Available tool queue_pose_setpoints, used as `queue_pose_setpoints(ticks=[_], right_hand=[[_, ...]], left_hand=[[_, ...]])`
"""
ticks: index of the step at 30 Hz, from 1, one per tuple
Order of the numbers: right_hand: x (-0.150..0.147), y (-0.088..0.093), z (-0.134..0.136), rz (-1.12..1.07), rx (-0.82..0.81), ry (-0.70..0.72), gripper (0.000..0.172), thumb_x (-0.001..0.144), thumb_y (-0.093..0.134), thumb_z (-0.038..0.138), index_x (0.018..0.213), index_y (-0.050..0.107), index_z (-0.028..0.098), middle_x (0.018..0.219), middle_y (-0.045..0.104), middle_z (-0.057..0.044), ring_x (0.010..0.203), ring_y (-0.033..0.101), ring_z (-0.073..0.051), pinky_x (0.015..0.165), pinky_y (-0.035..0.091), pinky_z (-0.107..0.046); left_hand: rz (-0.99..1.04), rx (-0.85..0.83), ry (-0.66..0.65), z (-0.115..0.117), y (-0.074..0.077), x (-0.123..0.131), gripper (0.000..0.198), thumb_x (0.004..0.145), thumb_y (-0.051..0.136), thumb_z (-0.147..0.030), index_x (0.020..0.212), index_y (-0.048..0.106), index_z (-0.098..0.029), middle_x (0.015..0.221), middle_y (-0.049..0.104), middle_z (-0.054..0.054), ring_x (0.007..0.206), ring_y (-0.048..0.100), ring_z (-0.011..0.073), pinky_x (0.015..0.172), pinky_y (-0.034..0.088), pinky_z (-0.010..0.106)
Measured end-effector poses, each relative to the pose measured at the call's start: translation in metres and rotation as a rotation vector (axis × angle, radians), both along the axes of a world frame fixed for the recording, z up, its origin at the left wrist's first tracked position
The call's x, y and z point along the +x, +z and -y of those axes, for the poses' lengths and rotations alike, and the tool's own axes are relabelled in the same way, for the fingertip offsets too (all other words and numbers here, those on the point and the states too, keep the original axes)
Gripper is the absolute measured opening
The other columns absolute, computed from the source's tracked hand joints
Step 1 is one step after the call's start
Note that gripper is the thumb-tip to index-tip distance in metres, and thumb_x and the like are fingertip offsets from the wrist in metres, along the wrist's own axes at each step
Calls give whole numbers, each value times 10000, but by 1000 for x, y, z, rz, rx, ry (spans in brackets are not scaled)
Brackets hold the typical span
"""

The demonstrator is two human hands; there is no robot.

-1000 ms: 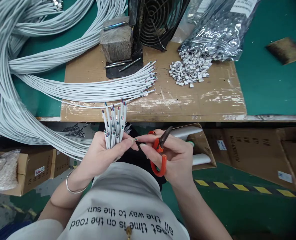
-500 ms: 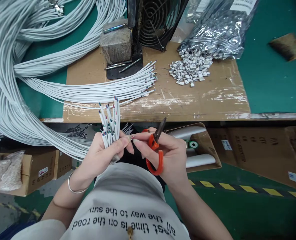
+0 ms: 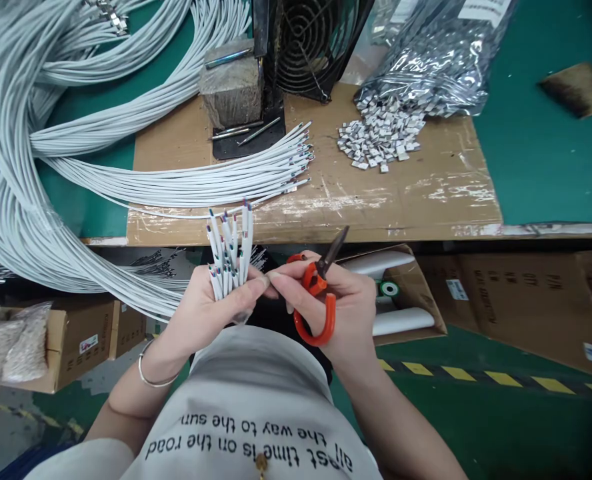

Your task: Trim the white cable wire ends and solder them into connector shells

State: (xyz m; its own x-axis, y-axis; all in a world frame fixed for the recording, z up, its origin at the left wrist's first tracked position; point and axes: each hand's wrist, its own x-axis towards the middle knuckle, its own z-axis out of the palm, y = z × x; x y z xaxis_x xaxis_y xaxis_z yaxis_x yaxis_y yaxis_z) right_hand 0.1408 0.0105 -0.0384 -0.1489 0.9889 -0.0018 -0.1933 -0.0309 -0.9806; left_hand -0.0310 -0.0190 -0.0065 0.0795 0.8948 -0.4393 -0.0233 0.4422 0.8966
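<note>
Fingers of left hand clamped around bundle of white cable ends, tips upright just below bench edge. Right hand closed on orange scissors, forefinger touching left thumb.

Cable ends: smooth matt white plastic sheathing. Scissors: glossy orange plastic handles, dark dull metal blades. Board: worn, scratched wood; loose clips and bag: shiny metal, glossy film.
</note>
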Motion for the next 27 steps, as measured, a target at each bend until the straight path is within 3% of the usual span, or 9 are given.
queue_pose_setpoints(ticks=[4, 9, 13, 27], right_hand=[[1, 1, 0, 72, 31, -75, 131, 847, 827, 175, 731, 798, 228, 592, 626, 52, 549, 534, -85, 529, 442, -223], [2, -2, 1, 36, -84, -144, 95, 871, 812, 243, 780, 839, 238, 610, 672, 45, 501, 538, -80, 496, 457, -217], [3, -6, 1, 30, -79, -101, 91, 874, 806, 228, 809, 864, 254, 636, 707, 33, 499, 547, -83, 510, 484, -225], [5, -3, 4, 3, -45, -20, 140, 834, 824, 153, 855, 883, 278, 711, 751, 18, 569, 605, -94, 559, 515, -229]], left_hand=[[-107, 94, 62, 0, -1, 3, 203, 854, 868, -282, 781, 727, -156, 619, 586, -36, 552, 472, 77, 526, 401, 201], [-71, 41, 108, 2, 1, 5, 203, 921, 820, -325, 811, 786, -157, 504, 586, -42, 430, 482, 62, 457, 382, 184], [-29, 26, 126, 1, 2, 5, 222, 924, 827, -356, 825, 803, -159, 560, 630, -23, 433, 549, 68, 452, 419, 176], [0, 4, 108, 1, 5, 7, 197, 920, 833, -317, 793, 788, -173, 545, 602, -36, 449, 535, 63, 471, 402, 177]])
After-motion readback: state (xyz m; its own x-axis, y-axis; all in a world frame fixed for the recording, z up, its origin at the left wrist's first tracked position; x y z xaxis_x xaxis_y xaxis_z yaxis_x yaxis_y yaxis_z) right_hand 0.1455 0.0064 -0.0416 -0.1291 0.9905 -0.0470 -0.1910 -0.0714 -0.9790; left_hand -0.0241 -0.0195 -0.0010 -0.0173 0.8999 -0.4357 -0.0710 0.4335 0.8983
